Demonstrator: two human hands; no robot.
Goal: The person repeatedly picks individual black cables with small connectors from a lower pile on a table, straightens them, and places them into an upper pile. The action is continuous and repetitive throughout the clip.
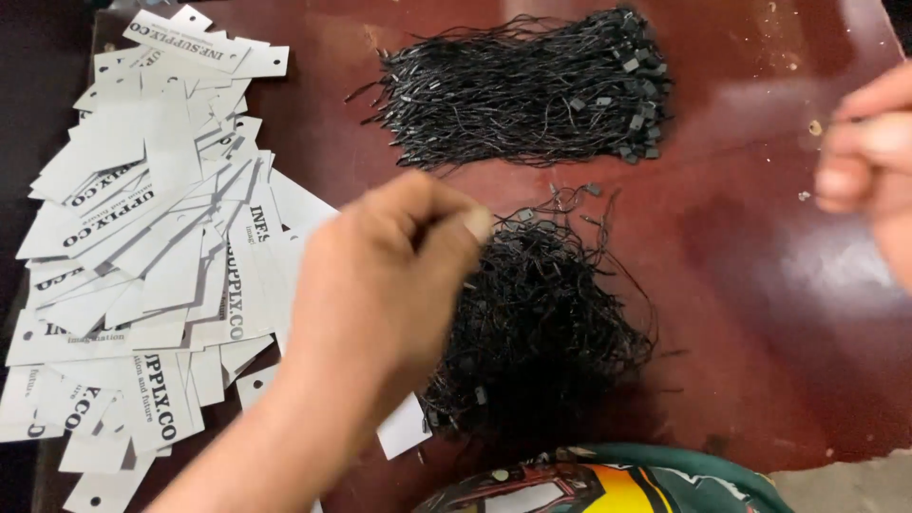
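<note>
With left hand [380, 275] fingers pinched on a thin cord and right hand [869, 157] fingers curled, grip unclear, tags [152, 237] and cords [532, 323] beside them lay mostly unjoined

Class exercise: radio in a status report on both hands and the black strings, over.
Left hand pinched shut above the loose black string pile. Right hand at frame edge, fingers curled, blurred. Bundled strings beyond, white tags left; nothing in the way.

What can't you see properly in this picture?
- Right hand: head view, cut off by the right edge and blurred.
- Left hand: blurred; whether its fingertips pinch anything is unclear.
- Near string pile: partly behind the left hand.
- Tags: some run off the left edge.
</note>
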